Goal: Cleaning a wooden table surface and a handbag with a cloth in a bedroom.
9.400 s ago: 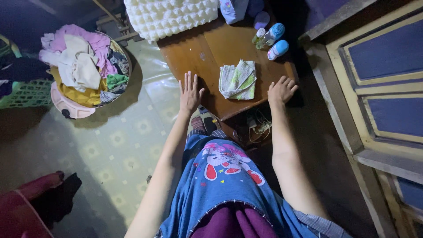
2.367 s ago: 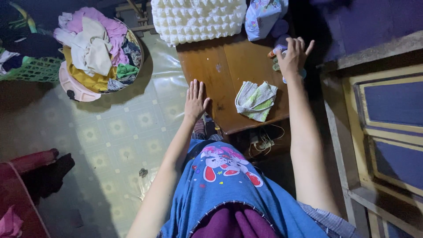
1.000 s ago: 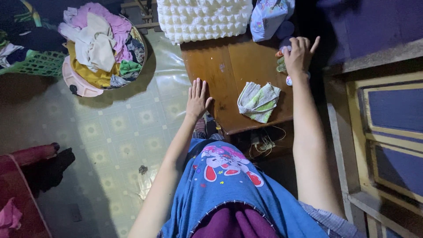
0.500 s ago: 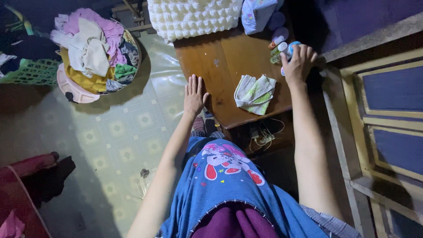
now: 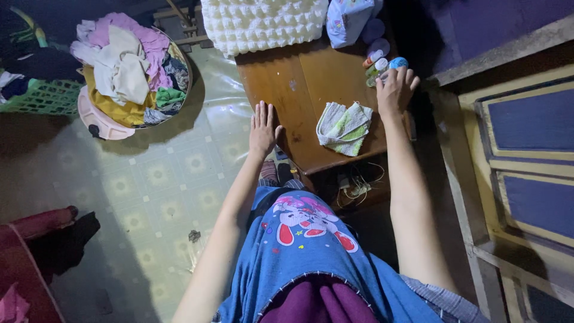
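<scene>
My left hand [image 5: 263, 127] lies flat with its fingers spread on the near left edge of a low brown wooden table [image 5: 311, 84]. My right hand [image 5: 396, 90] rests open on the table's right side, its fingertips touching a cluster of small bottles [image 5: 380, 62] with blue and pale caps. It grips none of them. Between my hands a folded green and white cloth [image 5: 344, 124] lies on the tabletop.
A white knitted cushion [image 5: 263, 23] and a pale blue bag [image 5: 348, 18] sit at the table's far edge. A round pink basket of mixed clothes [image 5: 128, 75] stands on the tiled floor at the left, beside a green basket [image 5: 39, 96]. A blue panelled door [image 5: 526, 155] is on the right.
My right hand has drawn back from the bottles at the far right corner and settled lower on the table. My left hand has stayed flat on the table edge.
</scene>
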